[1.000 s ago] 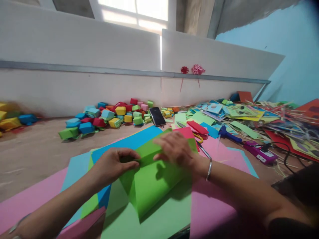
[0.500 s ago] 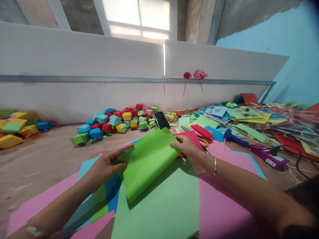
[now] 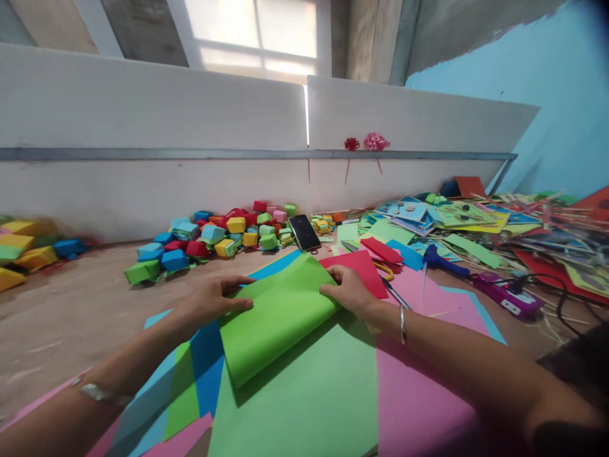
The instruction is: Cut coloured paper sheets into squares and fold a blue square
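A bright green sheet of paper (image 3: pixel 278 317) is bent over on itself, its rounded fold facing me. At its far left edge is my left hand (image 3: pixel 223 298), the thumb on top and the fingers along the edge, gripping the paper. My right hand (image 3: pixel 349 289) pinches the right edge between thumb and fingers. Below lies a large pale green sheet (image 3: pixel 304 400), with a pink sheet (image 3: pixel 419 387) to its right. Blue paper (image 3: pixel 209 362) shows at the left. A red sheet (image 3: pixel 361 270) sits just beyond my right hand.
Small paper boxes (image 3: pixel 214 233) in several colours are heaped beyond the sheets, beside a phone (image 3: pixel 304 232). Yellow-handled scissors (image 3: pixel 384 271), a pen (image 3: pixel 396 293), a blue glue gun (image 3: pixel 445 261) and a purple power strip (image 3: pixel 509 297) lie right. A white panel (image 3: pixel 152 190) stands behind.
My left hand has moved onto the left edge of the green paper, its thumb now over the sheet. The paper has shifted slightly left and lies a bit flatter; the view has turned slightly.
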`<state>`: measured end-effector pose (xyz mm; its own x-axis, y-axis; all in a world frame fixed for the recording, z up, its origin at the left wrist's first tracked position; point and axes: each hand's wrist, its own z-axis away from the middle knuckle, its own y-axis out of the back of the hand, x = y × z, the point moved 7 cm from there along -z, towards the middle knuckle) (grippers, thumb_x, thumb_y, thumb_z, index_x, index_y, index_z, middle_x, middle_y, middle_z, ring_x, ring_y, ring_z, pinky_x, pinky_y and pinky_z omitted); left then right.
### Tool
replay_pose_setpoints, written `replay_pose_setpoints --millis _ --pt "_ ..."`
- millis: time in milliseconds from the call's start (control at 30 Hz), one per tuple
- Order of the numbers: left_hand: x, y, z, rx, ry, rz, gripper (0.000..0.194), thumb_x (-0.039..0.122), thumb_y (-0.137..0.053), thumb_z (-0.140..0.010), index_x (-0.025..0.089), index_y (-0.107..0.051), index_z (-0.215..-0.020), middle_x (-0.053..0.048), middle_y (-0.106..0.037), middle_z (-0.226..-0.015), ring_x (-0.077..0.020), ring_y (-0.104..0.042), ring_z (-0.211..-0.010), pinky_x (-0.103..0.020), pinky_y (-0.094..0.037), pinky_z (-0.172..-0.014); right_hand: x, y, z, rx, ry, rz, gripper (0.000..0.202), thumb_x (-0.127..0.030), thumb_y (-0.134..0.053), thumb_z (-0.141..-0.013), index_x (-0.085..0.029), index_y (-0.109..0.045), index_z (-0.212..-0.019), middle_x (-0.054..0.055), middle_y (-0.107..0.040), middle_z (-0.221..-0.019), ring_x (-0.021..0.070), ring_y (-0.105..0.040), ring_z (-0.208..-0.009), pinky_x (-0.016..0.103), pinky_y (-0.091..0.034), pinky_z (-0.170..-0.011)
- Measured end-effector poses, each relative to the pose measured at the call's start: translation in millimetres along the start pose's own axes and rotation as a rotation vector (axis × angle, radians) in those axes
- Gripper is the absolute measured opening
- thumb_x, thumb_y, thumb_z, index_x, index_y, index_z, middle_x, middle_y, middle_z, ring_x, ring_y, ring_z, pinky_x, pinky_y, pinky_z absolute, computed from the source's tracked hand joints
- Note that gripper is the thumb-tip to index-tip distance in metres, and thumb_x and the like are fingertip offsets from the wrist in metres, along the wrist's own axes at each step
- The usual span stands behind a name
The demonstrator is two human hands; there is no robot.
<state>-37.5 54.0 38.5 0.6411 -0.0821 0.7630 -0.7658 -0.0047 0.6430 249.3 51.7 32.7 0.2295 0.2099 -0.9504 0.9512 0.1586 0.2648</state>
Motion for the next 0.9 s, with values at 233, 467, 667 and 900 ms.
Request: replay_pose_setpoints --millis 233,467,667,900 --pt "2 -10.5 4 -0.052 -0.038 -0.008 0.075 0.062 -0.076 -0.056 0.016 -0.074 -0.115 0.004 -0.053 -0.058 -0.0146 -0.044 -0.055 -0.026 -0.036 -0.052 3 3 -1 0.019 0.019 0.123 0.012 -0.025 -0.064 -0.076 -0.017 -0.065 -0.085 0.001 -0.068 -0.083 0.0165 -0.06 -0.078 0.026 -0.044 -0.068" --pt "3 -13.2 13 -0.085 -0.063 0.023 0.071 0.066 -0.075 -0.061 0.022 -0.075 -0.116 -0.003 -0.069 -0.075 -0.0189 -0.054 -0.065 -0.028 -0.044 -0.057 -2 18 -10 0.084 0.024 0.12 0.02 -0.036 -0.058 -0.084 -0.017 -0.064 -0.085 0.002 -0.067 -0.084 0.0151 -0.059 -0.077 0.026 -0.044 -0.067" --pt "2 -16.1 15 -0.098 -0.078 -0.06 0.071 0.068 -0.07 -0.066 0.021 -0.074 -0.12 -0.004 -0.073 -0.078 -0.019 -0.055 -0.063 -0.028 -0.046 -0.058 -12 24 -10 0.133 0.108 0.191 0.013 -0.029 -0.065 -0.077 -0.017 -0.066 -0.08 0.002 -0.068 -0.083 0.0149 -0.06 -0.077 0.028 -0.047 -0.072" --pt "-4 -17.0 14 -0.076 -0.112 -0.043 0.071 0.072 -0.07 -0.066 0.024 -0.075 -0.119 -0.006 -0.079 -0.092 -0.0257 -0.066 -0.078 -0.032 -0.054 -0.072 -17 18 -6 0.031 0.09 0.148 0.018 -0.031 -0.065 -0.08 -0.016 -0.073 -0.085 0.005 -0.072 -0.085 0.0162 -0.062 -0.078 0.029 -0.049 -0.072"
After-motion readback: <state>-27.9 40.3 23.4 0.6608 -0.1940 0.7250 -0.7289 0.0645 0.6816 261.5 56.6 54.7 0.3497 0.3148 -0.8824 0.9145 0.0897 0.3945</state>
